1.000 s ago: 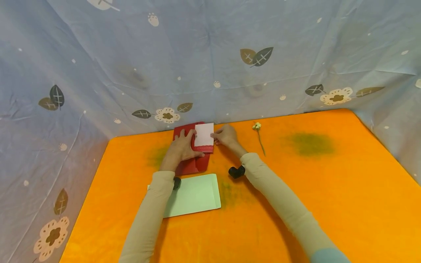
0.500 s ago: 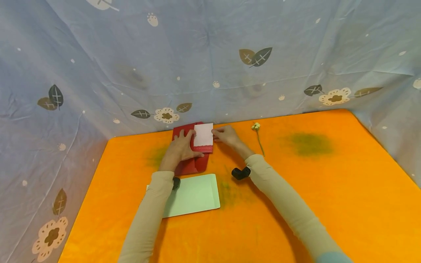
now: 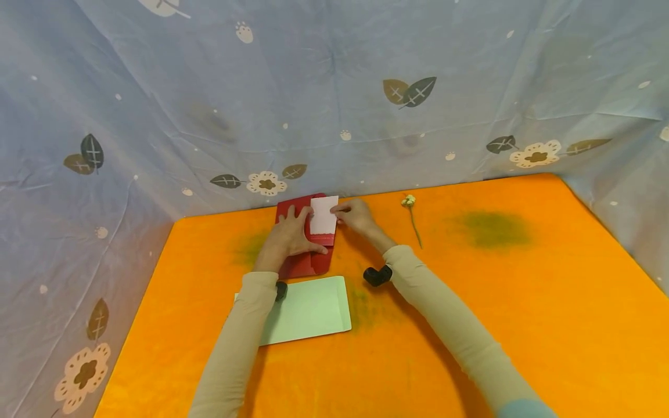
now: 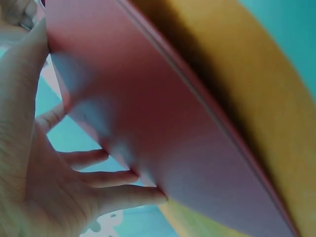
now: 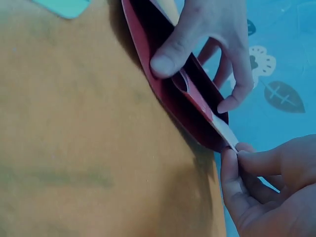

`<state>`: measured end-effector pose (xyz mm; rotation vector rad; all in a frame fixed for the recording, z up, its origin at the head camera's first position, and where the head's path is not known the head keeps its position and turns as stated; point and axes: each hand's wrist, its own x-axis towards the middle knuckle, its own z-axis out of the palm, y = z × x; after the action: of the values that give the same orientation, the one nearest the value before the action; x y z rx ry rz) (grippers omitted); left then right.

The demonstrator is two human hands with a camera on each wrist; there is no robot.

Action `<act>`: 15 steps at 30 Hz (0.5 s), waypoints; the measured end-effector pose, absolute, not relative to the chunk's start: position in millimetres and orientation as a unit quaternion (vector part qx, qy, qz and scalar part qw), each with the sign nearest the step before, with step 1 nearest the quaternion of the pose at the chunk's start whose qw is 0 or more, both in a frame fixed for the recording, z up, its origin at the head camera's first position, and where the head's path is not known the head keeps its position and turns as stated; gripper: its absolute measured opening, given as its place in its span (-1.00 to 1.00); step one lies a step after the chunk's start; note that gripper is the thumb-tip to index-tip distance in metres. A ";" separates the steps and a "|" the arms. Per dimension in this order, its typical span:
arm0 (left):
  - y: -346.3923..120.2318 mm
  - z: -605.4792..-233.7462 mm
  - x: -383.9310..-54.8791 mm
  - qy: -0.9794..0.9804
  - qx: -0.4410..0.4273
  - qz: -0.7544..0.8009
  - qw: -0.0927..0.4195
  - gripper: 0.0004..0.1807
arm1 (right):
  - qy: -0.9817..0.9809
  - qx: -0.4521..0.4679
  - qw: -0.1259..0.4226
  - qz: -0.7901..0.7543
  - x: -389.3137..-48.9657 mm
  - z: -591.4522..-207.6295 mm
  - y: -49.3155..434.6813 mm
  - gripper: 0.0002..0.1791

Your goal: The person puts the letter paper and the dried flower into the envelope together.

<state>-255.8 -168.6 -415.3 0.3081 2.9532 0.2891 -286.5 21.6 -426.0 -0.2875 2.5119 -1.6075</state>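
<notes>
A red paper envelope (image 3: 299, 267) lies at the back of the table, its mouth gaping in the right wrist view. My left hand (image 3: 284, 237) is spread over it. Its fingertips press the red paper (image 4: 148, 113) in the left wrist view, and its thumb (image 5: 165, 64) rests at the envelope's edge. My right hand (image 3: 359, 216) pinches the right edge of a small white card (image 3: 323, 216) with a red lower band. In the right wrist view the card (image 5: 224, 132) stands on edge at the envelope's mouth, partly hidden inside it.
A pale green envelope (image 3: 313, 310) lies in front, partly under my left forearm. A small cream flower on a stem (image 3: 413, 220) lies to the right. Patterned blue cloth (image 3: 334, 104) hangs behind and beside the orange table (image 3: 522, 302).
The card has tilted, its lower end shifting slightly left and toward me over the red envelope. My right hand has moved slightly left with it. My left hand stays almost still.
</notes>
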 end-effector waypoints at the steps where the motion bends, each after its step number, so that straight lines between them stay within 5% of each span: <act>1: -168.7 -415.1 -255.7 0.986 0.104 0.099 0.080 0.15 | 0.838 -0.095 0.071 -0.533 -287.2 -427.1 22.5 -0.79; 15: -169.6 -412.1 -255.9 0.984 0.107 0.087 0.117 0.23 | 0.846 -0.121 0.089 -0.511 -287.5 -425.4 13.7 -0.80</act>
<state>-255.9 -169.6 -412.1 0.3119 2.8793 0.2552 -287.5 13.7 -425.4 -0.3612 2.5185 -1.5198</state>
